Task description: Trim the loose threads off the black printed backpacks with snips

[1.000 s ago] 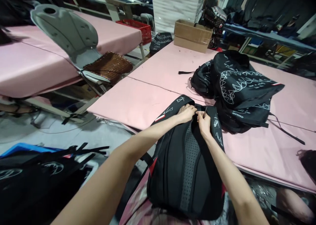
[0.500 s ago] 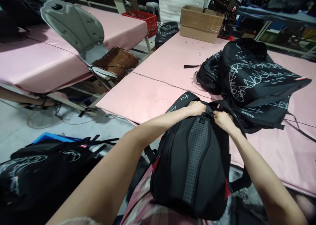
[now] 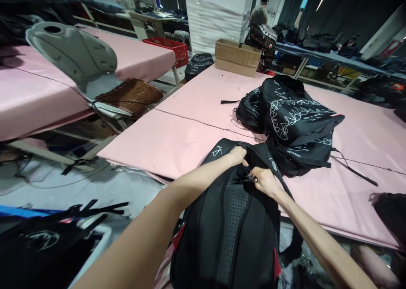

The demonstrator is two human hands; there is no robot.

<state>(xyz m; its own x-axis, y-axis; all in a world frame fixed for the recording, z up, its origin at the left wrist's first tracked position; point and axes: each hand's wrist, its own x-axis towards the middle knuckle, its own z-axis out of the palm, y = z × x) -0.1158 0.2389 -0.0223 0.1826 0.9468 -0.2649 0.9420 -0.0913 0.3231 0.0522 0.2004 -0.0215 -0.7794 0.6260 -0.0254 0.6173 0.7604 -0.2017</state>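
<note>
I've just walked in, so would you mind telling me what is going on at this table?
Someone is handling a black backpack at the near edge of the pink table, its back panel facing them. The left hand is at the bag's top, and the right hand, just below it, seems to hold a small tool, too blurred to name. More black backpacks lie heaped beyond, with a cardboard box at the far end.

Head cam, fwd/down at hands (image 3: pixel 265 181)
</note>
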